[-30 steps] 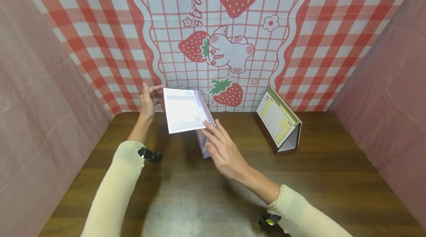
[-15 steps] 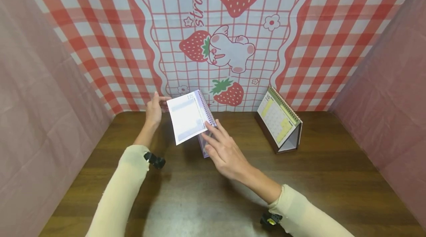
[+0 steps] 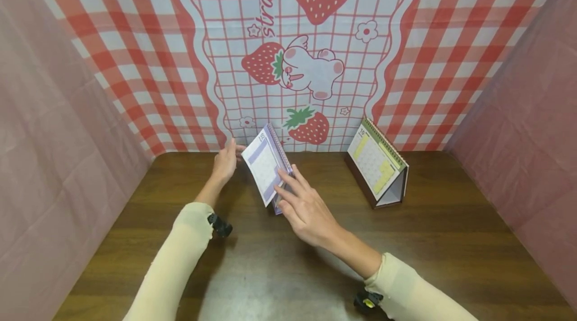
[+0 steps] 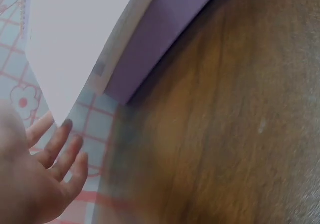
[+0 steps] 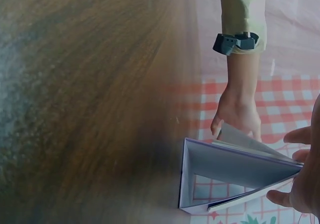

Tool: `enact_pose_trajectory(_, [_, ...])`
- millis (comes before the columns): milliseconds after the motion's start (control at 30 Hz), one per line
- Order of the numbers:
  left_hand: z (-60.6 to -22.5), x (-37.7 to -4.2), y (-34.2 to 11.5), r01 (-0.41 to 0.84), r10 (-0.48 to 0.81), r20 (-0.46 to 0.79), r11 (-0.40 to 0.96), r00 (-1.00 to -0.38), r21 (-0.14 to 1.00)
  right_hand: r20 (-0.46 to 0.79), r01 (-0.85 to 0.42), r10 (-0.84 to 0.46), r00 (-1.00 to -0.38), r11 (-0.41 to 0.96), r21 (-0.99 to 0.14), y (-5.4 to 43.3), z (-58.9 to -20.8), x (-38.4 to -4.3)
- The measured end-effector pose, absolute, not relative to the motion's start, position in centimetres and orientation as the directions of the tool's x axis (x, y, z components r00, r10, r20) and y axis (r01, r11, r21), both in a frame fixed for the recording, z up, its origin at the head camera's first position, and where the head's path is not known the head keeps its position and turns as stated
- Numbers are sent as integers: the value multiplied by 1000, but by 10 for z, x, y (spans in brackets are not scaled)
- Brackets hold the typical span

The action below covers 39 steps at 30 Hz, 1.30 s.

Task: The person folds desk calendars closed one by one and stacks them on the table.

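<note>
A purple desk calendar point(image 3: 265, 163) stands as a tent on the table, its spiral binding along the top. One page hangs from the rings, and its lower edge stands off the purple base. My left hand point(image 3: 226, 159) is at the page's left corner; in the left wrist view that corner of the page point(image 4: 70, 58) meets the spread, slightly bent fingers. With fingers on both sides of the top ridge, my right hand point(image 3: 311, 211) holds the calendar's near end. In the right wrist view the hollow triangular base point(image 5: 230, 166) shows from its end.
A green and yellow desk calendar point(image 3: 376, 161) stands to the right on the wooden table point(image 3: 270, 271). Behind is a red-and-white checked strawberry cloth point(image 3: 311, 70). Pink cloth walls point(image 3: 67, 135) close both sides.
The page has swung down from nearly level to a steep slope against the calendar's front. My left hand has moved right and down along with it. My right hand stays in place.
</note>
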<state>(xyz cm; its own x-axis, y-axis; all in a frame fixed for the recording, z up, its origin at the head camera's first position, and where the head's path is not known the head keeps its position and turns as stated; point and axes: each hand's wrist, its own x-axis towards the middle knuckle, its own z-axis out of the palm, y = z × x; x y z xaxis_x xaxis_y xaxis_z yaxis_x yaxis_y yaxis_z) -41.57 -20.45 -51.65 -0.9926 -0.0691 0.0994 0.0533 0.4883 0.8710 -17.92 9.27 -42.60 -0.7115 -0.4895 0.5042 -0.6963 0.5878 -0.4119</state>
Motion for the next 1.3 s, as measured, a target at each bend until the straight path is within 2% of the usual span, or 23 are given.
enact_pose_trajectory(200, [-510, -401, -189, 88, 26, 87, 504, -996, 859, 513, -703, -492, -703, 590, -398, 94, -428, -178])
enact_pose_trajectory(233, [-519, -410, -189, 88, 30, 84, 511, -996, 855, 517, -706, -492, -700, 589, -395, 94, -428, -179])
enact_pose_trajectory(333, [-512, -400, -183, 111, 85, 78, 503, -993, 857, 528, -712, -492, -692, 583, -390, 94, -428, -179])
enact_pose_trajectory(433, [-517, -403, -182, 133, 116, 87, 493, -989, 860, 532, -714, -489, -691, 577, -396, 94, -428, -178])
enact_pose_trajectory(667, [-536, -430, -184, 114, 127, 62, 457, -990, 882, 551, -724, -483, -680, 560, -402, 95, -429, -179])
enact_pose_trajectory(867, [-537, -442, -184, 178, 135, 135, 393, -982, 902, 598, -739, -449, -664, 519, -430, 98, -424, -178])
enact_pose_trajectory(1100, [-533, -448, -180, 232, 151, 187, 383, -971, 894, 661, -745, -371, -652, 475, -468, 103, -424, -176])
enact_pose_trajectory(1200, [-533, -451, -178, 237, 146, 197, 351, -969, 906, 673, -736, -337, -659, 474, -484, 105, -427, -175])
enact_pose_trajectory(1300, [-525, -450, -174, 252, 133, 219, 336, -967, 908, 657, -704, -296, -693, 473, -530, 108, -430, -174])
